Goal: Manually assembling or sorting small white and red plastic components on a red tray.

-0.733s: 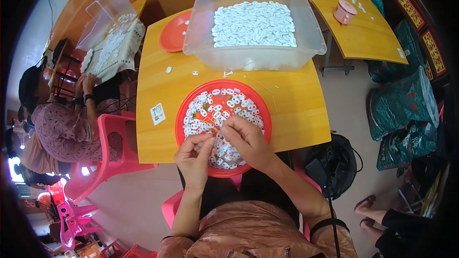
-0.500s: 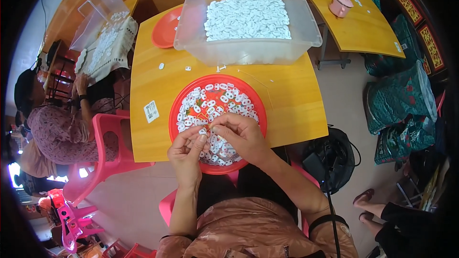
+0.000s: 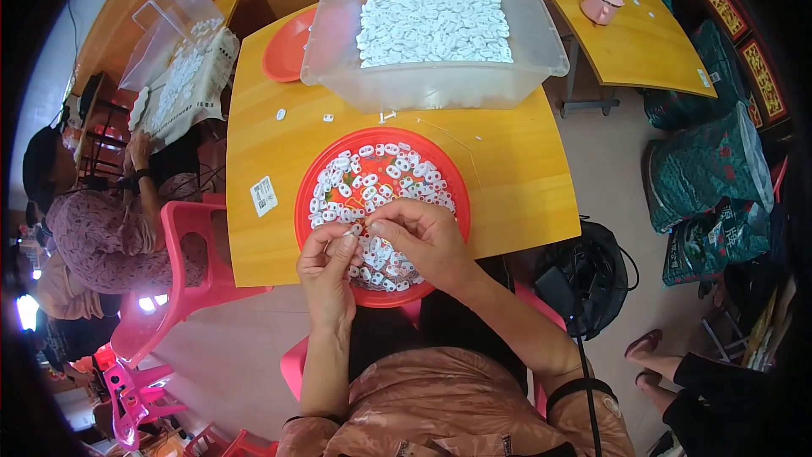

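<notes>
A round red tray [image 3: 463, 195] holds many small white oval pieces [image 3: 392, 171], each with two holes or dark spots. Over its near half, my left hand [image 3: 328, 275] pinches one such white piece [image 3: 353, 231] between thumb and forefinger. My right hand [image 3: 423, 241] is beside it, thumb and forefinger pressed together at the edge of that piece. Anything small between the right fingertips is too fine to make out. The fingertips of both hands nearly meet.
Behind the tray stands a large translucent bin [image 3: 431, 89] of white pieces, next to a red plate [image 3: 288, 49]. Loose pieces and thin strands lie on the yellow table [image 3: 524, 195]. A person [image 3: 118, 228] sits at the left; a black bag [image 3: 592, 279] is at the right.
The white piece in my left hand has tilted and shows less of its face. Both hands keep their pinch at nearly the same place. The whole view has shifted slightly.
</notes>
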Motion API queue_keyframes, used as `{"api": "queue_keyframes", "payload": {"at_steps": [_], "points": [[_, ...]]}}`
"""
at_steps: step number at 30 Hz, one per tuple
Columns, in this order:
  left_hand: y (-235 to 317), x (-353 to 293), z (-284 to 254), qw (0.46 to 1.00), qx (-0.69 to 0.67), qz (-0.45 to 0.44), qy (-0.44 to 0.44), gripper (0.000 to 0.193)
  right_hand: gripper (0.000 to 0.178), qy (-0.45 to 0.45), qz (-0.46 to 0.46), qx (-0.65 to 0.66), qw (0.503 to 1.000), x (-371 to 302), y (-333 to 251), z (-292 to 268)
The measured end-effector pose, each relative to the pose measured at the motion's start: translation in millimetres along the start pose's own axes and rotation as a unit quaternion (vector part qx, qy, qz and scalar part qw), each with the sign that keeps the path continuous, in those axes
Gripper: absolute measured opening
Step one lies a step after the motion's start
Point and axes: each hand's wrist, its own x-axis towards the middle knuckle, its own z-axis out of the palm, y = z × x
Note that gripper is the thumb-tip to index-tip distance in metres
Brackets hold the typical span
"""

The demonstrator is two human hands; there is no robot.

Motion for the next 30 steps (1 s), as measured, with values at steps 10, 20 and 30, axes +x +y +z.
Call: {"api": "queue_keyframes", "payload": {"at_steps": [10, 20, 30], "points": [[3, -1, 4, 0.998, -0.007, -0.061, 0.025, 0.024, 0.016, 0.020, -0.030, 0.016, 0.999, -2, 6, 5], [5, -2, 14, 0.999, 0.034, -0.029, 0.002, 0.025, 0.016, -0.016, 0.027, -0.009, 0.999, -2, 5, -1], [4, -1, 10, 0.999, 0.047, -0.010, -0.002, 0.013, 0.018, 0.038, -0.022, -0.022, 0.999, 0, 11, 2]]}}
